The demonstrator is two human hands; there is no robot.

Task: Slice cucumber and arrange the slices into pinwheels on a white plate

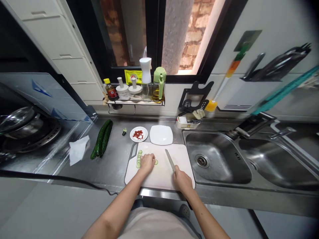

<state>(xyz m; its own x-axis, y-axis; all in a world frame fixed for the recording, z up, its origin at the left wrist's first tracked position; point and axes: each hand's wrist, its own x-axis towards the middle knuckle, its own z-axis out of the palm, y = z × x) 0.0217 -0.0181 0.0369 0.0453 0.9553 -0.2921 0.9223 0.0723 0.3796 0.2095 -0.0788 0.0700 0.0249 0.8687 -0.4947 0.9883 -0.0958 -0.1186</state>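
A white cutting board (159, 177) lies on the steel counter. Over its left half, my left hand (148, 162) is bent down beside a column of cucumber slices (139, 159); what its fingers hold, if anything, is hidden. One loose cucumber slice (156, 162) lies just right of those fingers. At the right, my right hand (181, 178) is wrapped round the handle of a knife (170, 160), whose blade points up and left over the board. Behind the board stand a plate of chopped red pieces (138, 134) and a bare white plate (161, 135).
Two whole cucumbers (101, 139) and a white paper (78, 150) lie left of the board. A double sink (216, 157) adjoins its right side. Bottles stand on a rack (137, 102) below the window. A lidded pot (22, 122) is at far left.
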